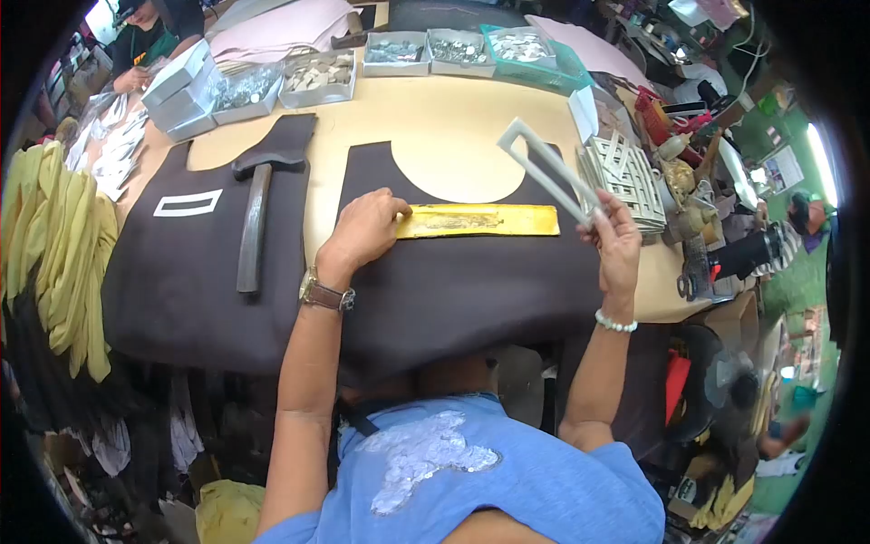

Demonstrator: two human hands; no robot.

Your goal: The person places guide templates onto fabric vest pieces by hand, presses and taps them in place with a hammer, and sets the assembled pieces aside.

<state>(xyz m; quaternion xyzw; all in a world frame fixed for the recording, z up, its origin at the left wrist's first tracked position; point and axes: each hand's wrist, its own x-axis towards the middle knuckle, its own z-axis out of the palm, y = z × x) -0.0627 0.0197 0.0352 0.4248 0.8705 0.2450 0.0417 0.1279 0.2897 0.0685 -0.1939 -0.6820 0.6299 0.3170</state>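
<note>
My left hand [367, 222], fingers curled, grips the left end of a yellow strip [480, 220] with a dark-smudged middle. The strip lies across a dark brown apron-shaped piece [453, 290] with a rounded neck cutout. Raised over the right side of that piece, my right hand [616, 240] is closed on the lower end of a pale rectangular frame [548, 172], which tilts up to the left. Just beyond this hand sits a stack of similar pale frames [625, 181].
On the left, a second dark apron piece [199, 281] carries a hammer [256, 227] and a white frame [188, 203]. Boxes of small metal parts [246, 91] line the back. Yellow gloves [59, 245] hang at the left edge. A co-worker [149, 41] sits at the far left.
</note>
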